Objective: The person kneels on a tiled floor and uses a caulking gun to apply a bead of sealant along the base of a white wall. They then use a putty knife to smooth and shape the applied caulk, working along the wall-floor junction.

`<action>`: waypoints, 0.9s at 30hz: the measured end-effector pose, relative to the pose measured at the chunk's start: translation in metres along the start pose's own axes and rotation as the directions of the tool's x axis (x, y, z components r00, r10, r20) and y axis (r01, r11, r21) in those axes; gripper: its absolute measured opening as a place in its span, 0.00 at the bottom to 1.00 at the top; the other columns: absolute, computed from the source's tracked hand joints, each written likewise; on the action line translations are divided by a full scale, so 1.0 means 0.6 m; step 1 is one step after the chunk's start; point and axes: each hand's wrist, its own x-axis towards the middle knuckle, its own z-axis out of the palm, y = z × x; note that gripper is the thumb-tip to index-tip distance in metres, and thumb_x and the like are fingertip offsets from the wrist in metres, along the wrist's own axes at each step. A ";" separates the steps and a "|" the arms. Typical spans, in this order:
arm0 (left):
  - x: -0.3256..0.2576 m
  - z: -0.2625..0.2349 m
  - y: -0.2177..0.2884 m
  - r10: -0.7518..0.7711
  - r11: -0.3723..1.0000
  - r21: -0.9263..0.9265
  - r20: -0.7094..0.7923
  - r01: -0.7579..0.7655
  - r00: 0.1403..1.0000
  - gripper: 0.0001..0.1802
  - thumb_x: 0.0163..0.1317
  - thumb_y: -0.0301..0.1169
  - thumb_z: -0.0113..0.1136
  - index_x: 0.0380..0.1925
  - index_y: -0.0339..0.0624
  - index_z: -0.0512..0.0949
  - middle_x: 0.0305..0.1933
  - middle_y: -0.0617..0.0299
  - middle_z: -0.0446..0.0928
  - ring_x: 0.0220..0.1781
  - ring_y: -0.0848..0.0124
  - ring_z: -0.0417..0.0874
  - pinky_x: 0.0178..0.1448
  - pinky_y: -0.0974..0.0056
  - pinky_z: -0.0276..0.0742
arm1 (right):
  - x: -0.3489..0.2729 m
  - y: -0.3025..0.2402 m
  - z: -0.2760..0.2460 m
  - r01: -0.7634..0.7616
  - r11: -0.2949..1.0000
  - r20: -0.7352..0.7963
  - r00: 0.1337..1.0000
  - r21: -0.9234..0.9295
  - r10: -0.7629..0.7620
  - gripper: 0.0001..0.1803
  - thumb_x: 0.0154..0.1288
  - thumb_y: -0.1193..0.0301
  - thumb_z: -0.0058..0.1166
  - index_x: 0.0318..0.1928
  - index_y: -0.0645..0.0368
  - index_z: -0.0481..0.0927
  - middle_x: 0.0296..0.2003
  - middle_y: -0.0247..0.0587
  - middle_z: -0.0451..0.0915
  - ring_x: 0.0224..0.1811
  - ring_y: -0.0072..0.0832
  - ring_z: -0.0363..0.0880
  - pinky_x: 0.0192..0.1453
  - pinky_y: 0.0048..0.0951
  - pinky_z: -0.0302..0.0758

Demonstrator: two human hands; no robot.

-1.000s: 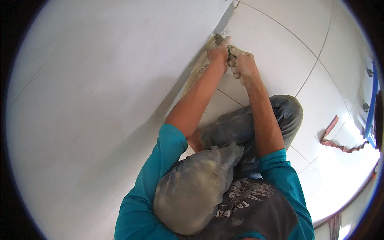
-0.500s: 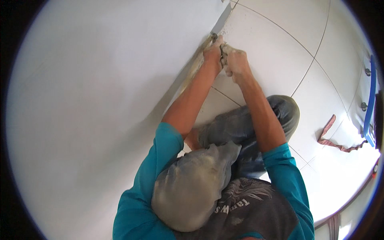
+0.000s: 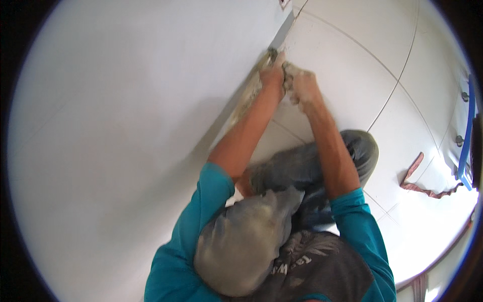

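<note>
Left hand (image 3: 272, 75) mostly closed, right hand (image 3: 303, 83) curled fist-like just beside it; couldn't tell what they gripped. Small dark lump (image 3: 272, 52) sat beyond left hand, at smooth white wall's (image 3: 126, 116) base. Versus earlier frame: scene slightly lower, hands same spot.

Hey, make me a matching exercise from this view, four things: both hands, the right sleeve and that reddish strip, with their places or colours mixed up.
Column one:
1. Left hand
2. Right hand
3. Right sleeve
4. Reddish strip

Column two:
A. Teal
B. Lying bent on the floor tiles, toward the picture's right edge
C. Low down, close beside the foot of the white wall
D. Beside the other hand, farther from the wall

Right pairs: 1-C, 2-D, 3-A, 4-B.
</note>
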 end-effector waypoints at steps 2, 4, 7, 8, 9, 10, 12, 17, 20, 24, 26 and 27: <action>-0.002 0.005 0.000 -0.069 0.997 -0.036 -0.007 0.068 0.998 0.38 0.68 0.44 0.74 0.68 0.30 0.73 0.55 0.51 0.82 0.48 0.61 0.84 0.48 0.55 0.82 | -0.006 -0.004 -0.003 -0.054 0.996 0.023 0.998 0.076 0.052 0.20 0.79 0.61 0.51 0.38 0.66 0.85 0.24 0.36 0.77 0.16 0.23 0.68 0.16 0.30 0.61; -0.007 0.008 0.005 0.015 0.995 -0.096 -0.011 -0.016 1.000 0.34 0.68 0.45 0.73 0.63 0.31 0.74 0.52 0.52 0.81 0.43 0.63 0.82 0.43 0.57 0.81 | -0.006 -0.009 0.000 -0.091 0.992 -0.044 0.994 0.088 0.095 0.20 0.79 0.61 0.52 0.37 0.66 0.84 0.23 0.36 0.76 0.16 0.23 0.68 0.16 0.30 0.61; -0.006 0.003 0.025 0.046 0.997 -0.061 0.034 -0.044 0.998 0.31 0.68 0.46 0.73 0.59 0.33 0.76 0.48 0.55 0.80 0.38 0.64 0.82 0.38 0.58 0.80 | 0.000 -0.019 0.008 0.031 0.997 -0.038 0.999 -0.074 -0.034 0.20 0.77 0.61 0.52 0.34 0.64 0.84 0.22 0.35 0.75 0.15 0.23 0.66 0.15 0.33 0.59; -0.004 0.002 0.025 -0.048 0.997 -0.056 0.053 0.051 0.997 0.34 0.67 0.44 0.74 0.63 0.30 0.74 0.55 0.51 0.80 0.45 0.62 0.83 0.43 0.58 0.82 | -0.003 -0.018 0.006 -0.023 0.986 -0.004 1.000 -0.162 0.023 0.19 0.77 0.61 0.52 0.34 0.64 0.84 0.22 0.36 0.75 0.14 0.23 0.65 0.15 0.33 0.58; 0.001 0.001 0.024 -0.116 0.989 -0.081 0.051 0.120 0.992 0.37 0.67 0.43 0.75 0.66 0.28 0.73 0.61 0.46 0.80 0.51 0.60 0.84 0.48 0.57 0.84 | 0.003 -0.022 0.006 -0.102 0.995 0.021 0.995 0.019 0.102 0.18 0.76 0.63 0.51 0.32 0.62 0.82 0.22 0.36 0.75 0.14 0.22 0.65 0.15 0.33 0.58; 0.007 0.004 0.020 -0.100 0.990 -0.094 0.047 0.104 0.994 0.38 0.66 0.42 0.75 0.66 0.28 0.73 0.61 0.47 0.80 0.52 0.59 0.84 0.49 0.57 0.84 | 0.001 -0.020 0.003 -0.070 0.996 0.031 0.997 0.061 0.068 0.18 0.76 0.62 0.51 0.31 0.61 0.82 0.22 0.36 0.74 0.14 0.22 0.65 0.15 0.33 0.57; 0.019 0.011 0.003 -0.086 0.987 -0.138 0.008 0.086 0.996 0.38 0.65 0.42 0.77 0.66 0.28 0.74 0.62 0.48 0.80 0.53 0.59 0.85 0.50 0.58 0.84 | 0.000 -0.018 -0.003 -0.099 0.988 0.001 0.995 0.120 0.099 0.17 0.76 0.62 0.51 0.31 0.60 0.82 0.22 0.35 0.74 0.14 0.22 0.64 0.15 0.32 0.57; 0.026 0.015 -0.019 0.017 1.000 0.026 -0.121 -0.013 0.992 0.27 0.68 0.48 0.72 0.54 0.37 0.79 0.40 0.60 0.81 0.34 0.65 0.82 0.34 0.56 0.78 | -0.009 -0.016 -0.007 -0.112 0.978 0.050 0.993 0.176 0.105 0.14 0.76 0.66 0.50 0.34 0.58 0.82 0.23 0.33 0.74 0.15 0.22 0.64 0.16 0.31 0.56; 0.006 0.009 0.000 0.081 0.996 -0.033 -0.036 -0.082 0.996 0.38 0.66 0.47 0.75 0.64 0.31 0.73 0.55 0.49 0.80 0.47 0.61 0.84 0.44 0.57 0.82 | -0.005 -0.017 -0.005 -0.103 0.980 0.034 0.995 0.169 0.098 0.13 0.76 0.68 0.48 0.34 0.58 0.82 0.23 0.34 0.74 0.16 0.22 0.64 0.16 0.32 0.56; -0.019 0.010 0.026 -0.141 0.990 0.019 0.008 0.141 0.990 0.40 0.66 0.48 0.75 0.65 0.26 0.73 0.54 0.46 0.83 0.46 0.60 0.86 0.42 0.58 0.83 | 0.001 -0.016 -0.004 -0.127 0.979 0.032 0.992 0.156 0.124 0.15 0.77 0.66 0.49 0.33 0.59 0.82 0.23 0.34 0.74 0.16 0.22 0.65 0.16 0.32 0.57; -0.020 0.013 0.022 -0.022 0.997 -0.081 -0.051 0.018 0.998 0.36 0.66 0.48 0.74 0.57 0.26 0.75 0.41 0.51 0.83 0.35 0.61 0.82 0.35 0.55 0.80 | 0.002 -0.010 -0.001 -0.062 0.990 0.031 0.998 0.128 0.058 0.16 0.77 0.65 0.48 0.31 0.60 0.80 0.23 0.34 0.74 0.16 0.22 0.64 0.16 0.33 0.56; -0.018 0.011 0.017 0.038 0.997 -0.059 -0.077 -0.043 0.996 0.36 0.66 0.49 0.74 0.57 0.26 0.75 0.41 0.50 0.83 0.34 0.60 0.82 0.35 0.54 0.80 | 0.001 -0.006 0.002 -0.076 0.990 0.022 0.997 0.119 0.074 0.16 0.76 0.66 0.48 0.31 0.60 0.79 0.23 0.35 0.74 0.16 0.23 0.64 0.16 0.33 0.56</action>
